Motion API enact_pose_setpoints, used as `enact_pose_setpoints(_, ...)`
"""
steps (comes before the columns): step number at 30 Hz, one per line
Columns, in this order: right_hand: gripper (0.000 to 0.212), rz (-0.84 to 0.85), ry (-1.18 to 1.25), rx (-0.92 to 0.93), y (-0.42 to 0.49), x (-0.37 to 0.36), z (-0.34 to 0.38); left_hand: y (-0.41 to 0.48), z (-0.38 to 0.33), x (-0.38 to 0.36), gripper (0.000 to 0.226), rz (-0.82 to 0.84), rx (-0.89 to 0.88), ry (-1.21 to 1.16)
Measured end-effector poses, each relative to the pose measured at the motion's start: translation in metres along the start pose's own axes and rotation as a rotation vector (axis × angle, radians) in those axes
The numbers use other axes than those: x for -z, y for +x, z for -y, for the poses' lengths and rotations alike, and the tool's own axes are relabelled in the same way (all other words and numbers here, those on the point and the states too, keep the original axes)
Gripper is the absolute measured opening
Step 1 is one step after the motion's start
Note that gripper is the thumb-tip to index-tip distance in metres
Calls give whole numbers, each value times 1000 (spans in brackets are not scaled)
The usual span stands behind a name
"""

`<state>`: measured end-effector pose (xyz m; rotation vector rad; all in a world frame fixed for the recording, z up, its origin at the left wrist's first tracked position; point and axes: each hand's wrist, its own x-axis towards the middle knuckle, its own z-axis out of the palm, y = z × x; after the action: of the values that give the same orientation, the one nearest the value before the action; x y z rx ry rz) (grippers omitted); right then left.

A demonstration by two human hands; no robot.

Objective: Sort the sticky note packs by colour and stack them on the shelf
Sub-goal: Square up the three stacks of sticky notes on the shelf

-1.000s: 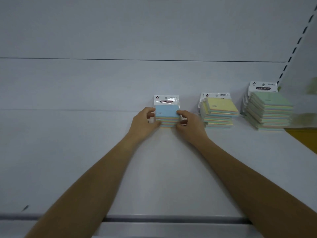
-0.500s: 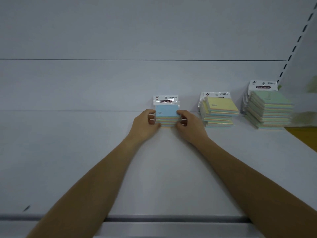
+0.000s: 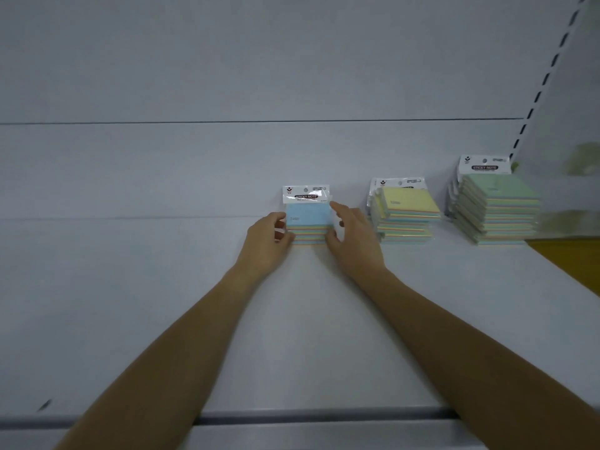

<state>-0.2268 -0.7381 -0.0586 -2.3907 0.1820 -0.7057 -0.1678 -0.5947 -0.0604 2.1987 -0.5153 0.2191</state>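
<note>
A short stack of blue-topped sticky note packs [image 3: 308, 219] stands at the back of the white shelf [image 3: 162, 303], its white header card upright against the back panel. My left hand [image 3: 268, 243] presses the stack's left side, fingers curled on its edge. My right hand [image 3: 352, 241] holds the right side, thumb at the front corner and forefinger along the top edge. A yellow-topped stack [image 3: 406, 211] sits just to the right. A taller green-topped stack [image 3: 495, 206] stands at the far right.
The shelf's grey front lip [image 3: 324, 417] runs across the bottom. A slotted upright [image 3: 548, 73] rises at the right. An orange surface [image 3: 571, 258] lies beyond the shelf's right end. A small dark mark [image 3: 43, 405] is near the front left.
Both hands stay on the blue-topped stack. My right forefinger has lifted and stretched along the pack's upper right edge. The stacks have not moved.
</note>
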Motion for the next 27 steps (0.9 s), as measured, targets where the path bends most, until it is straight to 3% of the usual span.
enact_pose_setpoints(3, 44, -179, 22, 110, -2, 12, 9, -5, -3, 5, 52, -76, -2, 30)
enact_pose_setpoints(6, 41, -247, 10, 220, 7, 41, 7, -8, -20, 7, 45, -167, -113, 13)
enact_pose_setpoints(9, 41, -243, 1, 222, 18, 80, -16, -4, -51, -5, 40, -88, -226, 43)
enact_pose_setpoints(16, 66, -10, -3, -142, 17, 124, -90, 6, -116, -84, 62, 227, 18, 44)
enact_pose_setpoints(21, 77, 175, 167, -237, 12, 112, -115, 9, -112, -122, 43, 107, 104, -58)
enact_pose_setpoints(23, 78, 199, 148, -194, 15, 109, -121, 12, -105, -127, 32, 91, 71, -49)
enact_pose_setpoints(27, 71, 180, 184, -137, 16, 110, -126, 13, -102, -126, 32, 89, 33, -28)
